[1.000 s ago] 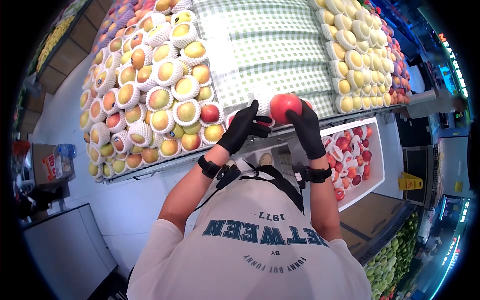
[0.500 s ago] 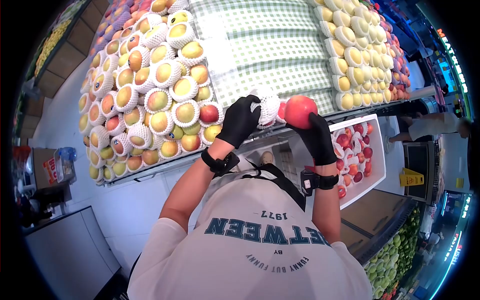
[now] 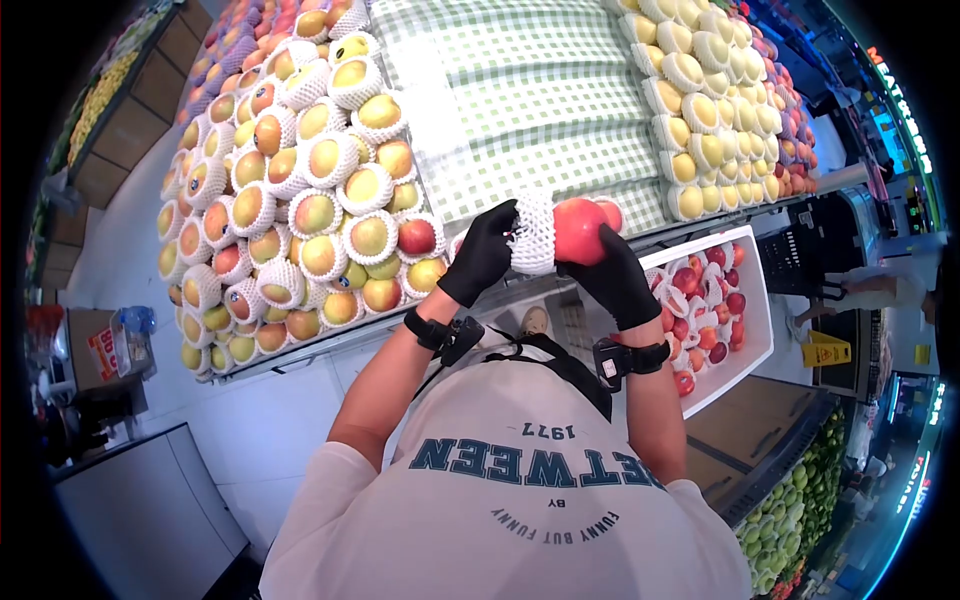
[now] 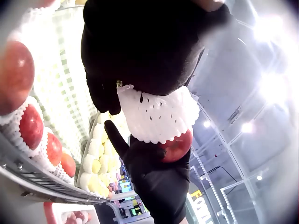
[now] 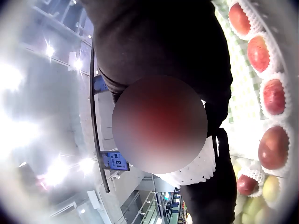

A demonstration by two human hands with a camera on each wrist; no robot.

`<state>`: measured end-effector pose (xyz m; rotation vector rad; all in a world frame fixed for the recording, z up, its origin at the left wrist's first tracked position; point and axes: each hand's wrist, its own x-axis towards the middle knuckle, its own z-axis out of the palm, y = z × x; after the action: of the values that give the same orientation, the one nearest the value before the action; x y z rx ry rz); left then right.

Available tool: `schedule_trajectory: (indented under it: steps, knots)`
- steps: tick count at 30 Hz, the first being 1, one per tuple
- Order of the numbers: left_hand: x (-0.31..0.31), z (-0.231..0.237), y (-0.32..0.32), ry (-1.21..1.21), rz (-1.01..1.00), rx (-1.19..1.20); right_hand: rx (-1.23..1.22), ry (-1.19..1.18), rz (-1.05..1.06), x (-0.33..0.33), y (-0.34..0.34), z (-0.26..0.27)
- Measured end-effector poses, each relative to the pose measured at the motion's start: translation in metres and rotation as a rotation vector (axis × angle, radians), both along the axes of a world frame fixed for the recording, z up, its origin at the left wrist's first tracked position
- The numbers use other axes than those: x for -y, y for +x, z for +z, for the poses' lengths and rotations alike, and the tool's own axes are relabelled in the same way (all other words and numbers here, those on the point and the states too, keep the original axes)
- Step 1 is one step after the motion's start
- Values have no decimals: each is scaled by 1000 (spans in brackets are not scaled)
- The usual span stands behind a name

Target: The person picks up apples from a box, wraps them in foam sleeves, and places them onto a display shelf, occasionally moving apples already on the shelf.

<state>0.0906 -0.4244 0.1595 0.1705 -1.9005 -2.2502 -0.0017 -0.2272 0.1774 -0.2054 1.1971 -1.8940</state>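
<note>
A white foam net (image 3: 533,235) is pinched by the gloved left hand (image 3: 482,256), its mouth against a red apple (image 3: 581,231). The gloved right hand (image 3: 612,285) grips that apple from its right side. In the left wrist view the net (image 4: 159,114) covers part of the apple (image 4: 178,147), and the right hand (image 4: 161,172) lies around the fruit. The right wrist view shows the net (image 5: 198,170) past the apple, which a round blur partly hides. Netted red apples (image 4: 32,126) sit along the stand's front edge.
Netted yellow-red fruit (image 3: 322,160) is heaped on the left of the stand, paler fruit (image 3: 705,110) on the right, with checked cloth (image 3: 540,100) between. A white box (image 3: 757,300) of red apples is at right, near a yellow floor sign (image 3: 826,349).
The apple and the right hand have moved left, against the net. The left hand now holds the net up beside the apple; a second ago its fingers were spread near the stand's edge.
</note>
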Motion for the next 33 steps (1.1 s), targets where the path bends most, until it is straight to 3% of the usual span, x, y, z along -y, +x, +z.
schedule_trajectory:
  steps: [1,4,5,6,10,11,14,17,19,20,24,26,28,29,32,33]
  knots:
    - [-2,-13,-2,-47,39,-52,-55,42,42,2,0,-3]
    - [-5,-20,0,-276,198,-185,389,-223,45,2,1,-2]
    - [-5,-16,0,-298,206,-253,262,-147,11,4,6,-2]
    - [-6,-11,0,-319,214,-324,292,-161,-15,7,11,1]
    - [1,-25,5,120,58,-56,244,-142,-72,10,12,-3]
    - [7,-27,5,101,-35,-25,196,-120,-77,8,8,-9]
    - [-3,-1,15,603,37,173,-127,133,-105,13,13,21]
    - [5,-1,16,237,-113,232,-454,324,-147,17,14,13]
    - [2,-4,15,359,-142,160,-813,464,-216,24,22,12]
    - [-3,-5,13,309,-88,94,-994,531,-253,27,25,12]
    - [-13,-6,7,-62,4,-149,-1010,654,-441,37,29,12]
    - [-16,-9,4,24,10,-97,-996,679,-479,45,32,14]
    - [-25,-3,1,468,30,123,-955,622,-467,46,32,12]
    - [-22,-1,0,311,-4,83,-923,554,-436,43,30,8]
    - [-8,3,5,294,-4,177,-765,436,-330,25,18,5]
    - [-7,9,8,405,50,208,-703,410,-294,20,15,8]
